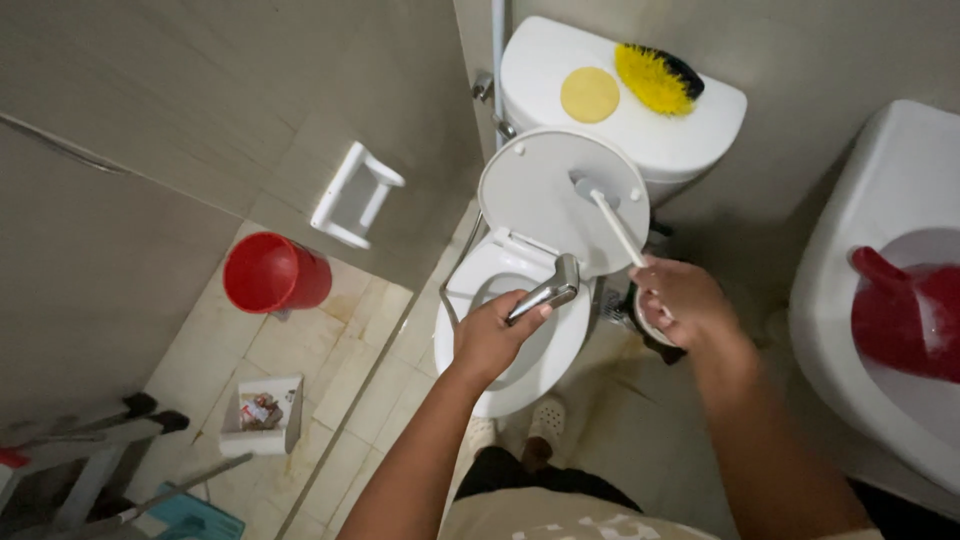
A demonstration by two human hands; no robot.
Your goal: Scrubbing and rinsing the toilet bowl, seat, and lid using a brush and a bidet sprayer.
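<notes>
The left hand is closed in a fist around a chrome bidet sprayer, thumb pressed on its lever, and holds it over the near rim of the white toilet bowl with the nozzle aimed toward the far right. A thin hose loops from the sprayer along the left side of the bowl. The right hand is pressed shut around the white handle of a toilet brush, which slants up and to the far left so that its far end lies in front of the raised toilet lid. Just under the right hand sits a round brush holder on the floor, right of the bowl.

The seat and lid stand upright against the white cistern. On the cistern top lie 1 flat yellow disc and, right of it, 1 scrub brush with yellow bristles; they sit near each other, and whether they touch is not clear. On the far left wall hangs a white paper holder. A red bucket stands on the tiled floor left of the toilet, and nearer lies a small white box with scraps in it. At the right edge a white basin holds a red dipper. The person's 2 feet in pale sandals are planted close to the bowl's near edge.
</notes>
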